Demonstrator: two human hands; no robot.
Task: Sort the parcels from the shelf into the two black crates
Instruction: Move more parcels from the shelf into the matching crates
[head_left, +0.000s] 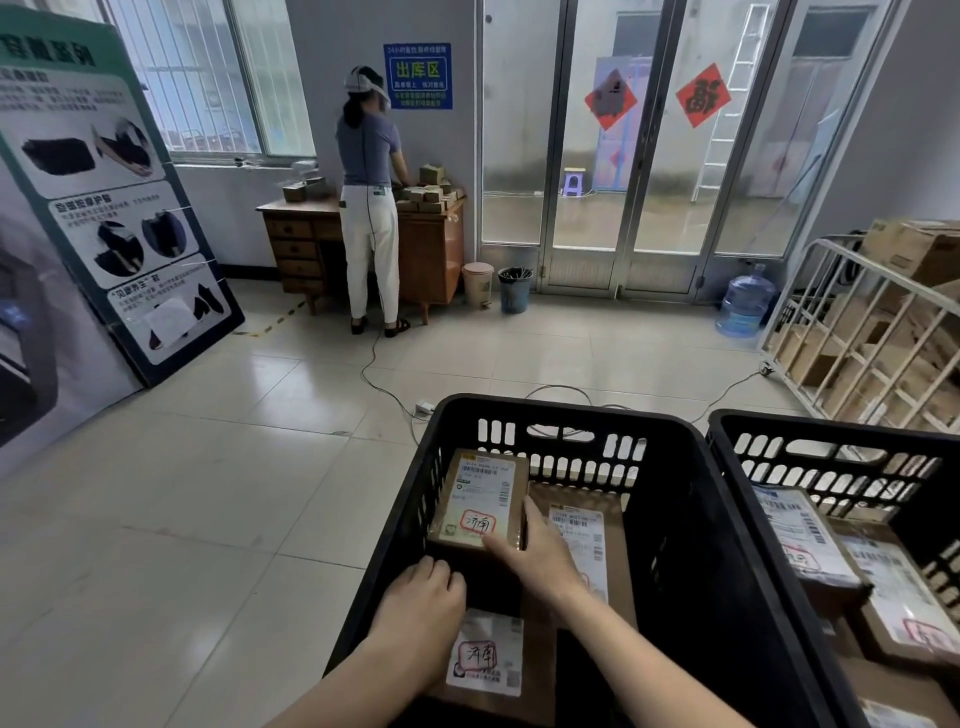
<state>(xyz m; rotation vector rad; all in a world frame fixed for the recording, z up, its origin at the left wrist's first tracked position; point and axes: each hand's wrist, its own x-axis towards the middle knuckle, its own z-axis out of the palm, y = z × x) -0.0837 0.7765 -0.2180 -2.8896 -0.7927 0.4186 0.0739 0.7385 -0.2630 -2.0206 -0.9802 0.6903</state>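
Observation:
A brown cardboard parcel (480, 496) with a white label and a red stamp sits inside the left black crate (561, 410). My right hand (535, 553) grips its near right edge, thumb on top. My left hand (423, 597) rests with curled fingers at its near left corner, by the crate's left wall. Two more labelled parcels lie in this crate, one (584, 535) to the right and one (488, 657) nearer me. The right black crate (810, 423) holds several labelled parcels (800, 535).
A metal rack (852, 332) of cardboard boxes stands at the right. Cables (384, 387) and a power strip lie on the tiled floor ahead. A person (371, 208) stands at a wooden desk (431, 249) by the far wall; bins and a water jug are near the glass doors.

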